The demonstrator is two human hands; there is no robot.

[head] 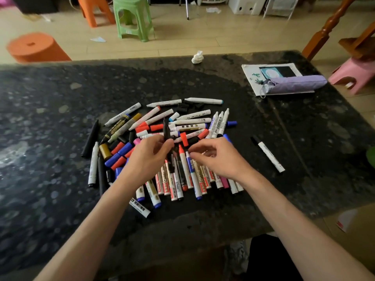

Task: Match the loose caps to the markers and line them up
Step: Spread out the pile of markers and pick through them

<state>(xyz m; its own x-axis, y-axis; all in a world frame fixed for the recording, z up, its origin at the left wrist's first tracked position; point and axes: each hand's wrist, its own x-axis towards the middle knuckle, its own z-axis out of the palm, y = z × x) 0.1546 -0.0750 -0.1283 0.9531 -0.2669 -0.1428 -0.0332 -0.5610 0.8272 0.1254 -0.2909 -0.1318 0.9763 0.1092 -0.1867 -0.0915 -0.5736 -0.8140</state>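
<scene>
Markers (197,180) heaped criss-cross, mostly white barrels (some uncapped); loose caps (156,127), red/blue/blk, scattered w/ them.

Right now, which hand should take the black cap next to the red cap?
Right, probably. The left hand grips a black marker; the right hand hovers with fingertips just short of the black cap, seemingly free.

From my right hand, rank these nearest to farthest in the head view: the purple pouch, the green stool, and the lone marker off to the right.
1. The lone marker, on the table just right of the right hand.
2. The purple pouch, at the table's far right.
3. The green stool, on the floor beyond the table.
</scene>
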